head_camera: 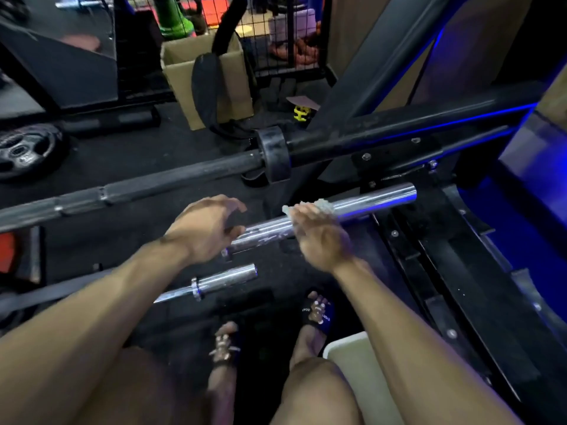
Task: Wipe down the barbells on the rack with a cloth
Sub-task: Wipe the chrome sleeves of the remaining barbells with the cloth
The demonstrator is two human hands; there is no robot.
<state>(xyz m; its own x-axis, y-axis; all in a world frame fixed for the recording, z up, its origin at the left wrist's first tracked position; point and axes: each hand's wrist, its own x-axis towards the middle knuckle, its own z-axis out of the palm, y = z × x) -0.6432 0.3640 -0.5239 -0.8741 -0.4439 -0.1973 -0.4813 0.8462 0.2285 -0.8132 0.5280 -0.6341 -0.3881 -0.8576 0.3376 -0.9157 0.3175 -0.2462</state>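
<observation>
Head view: wiping is under way on the chrome barbell sleeve (352, 207), which lies low on the rack (429, 240), shiny and streaked. The right hand (319, 234) presses a pale cloth (310, 207) wrapped over it; the left hand (205, 228) hovers half-curled by its near end, holding nothing. Next, I judge, slide the cloth along toward the far end

Both bare forearms reach from the lower corners toward mid-frame. The left hand (204, 228), left of center, hovers palm down with its fingers loosely curled, holding nothing. The right hand (317, 233), just right of center, has its fingers curled over, gripping.
</observation>
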